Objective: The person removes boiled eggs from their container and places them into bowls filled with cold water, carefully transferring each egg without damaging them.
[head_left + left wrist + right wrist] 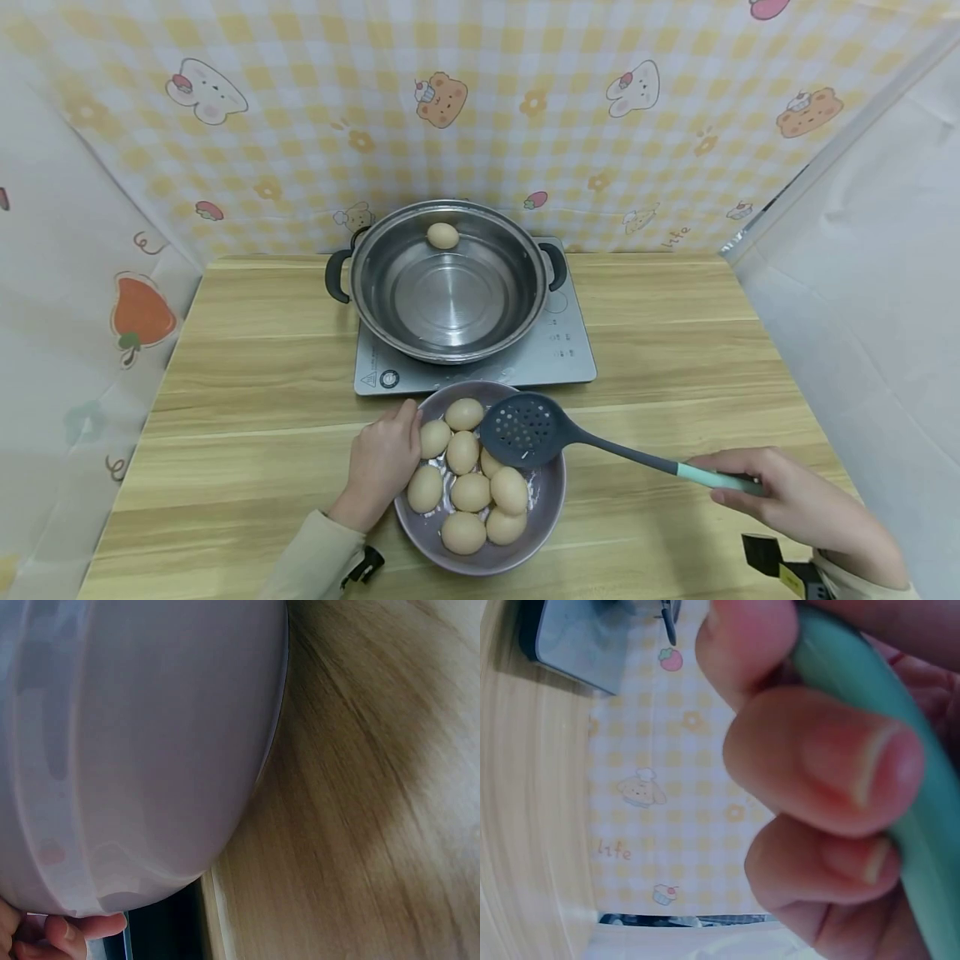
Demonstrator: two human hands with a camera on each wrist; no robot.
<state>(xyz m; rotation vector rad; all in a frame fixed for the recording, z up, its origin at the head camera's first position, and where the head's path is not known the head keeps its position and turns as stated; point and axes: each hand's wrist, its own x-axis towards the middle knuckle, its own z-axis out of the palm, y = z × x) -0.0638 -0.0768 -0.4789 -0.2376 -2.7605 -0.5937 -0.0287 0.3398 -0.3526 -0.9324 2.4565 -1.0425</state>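
In the head view my right hand (795,496) grips the mint green handle of a dark grey slotted spoon (528,429). Its perforated head lies over the right side of a purple-grey bowl (553,508), overlapping one egg there. Several light brown eggs (462,533) sit in this bowl, one of them resting on top of others. My left hand (384,458) holds the bowl's left rim. From the left wrist, curled fingertips (67,937) show at the bowl's edge. Close up in the right wrist view, fingers (817,757) wrap round the green handle (855,675).
Behind the bowl, a wide steel pot (450,342) with black side handles stands on a silver induction cooker (573,350). A single egg (442,236) lies against the pot's far inner wall. A checked cloth (487,150) hangs behind the wooden table (262,400).
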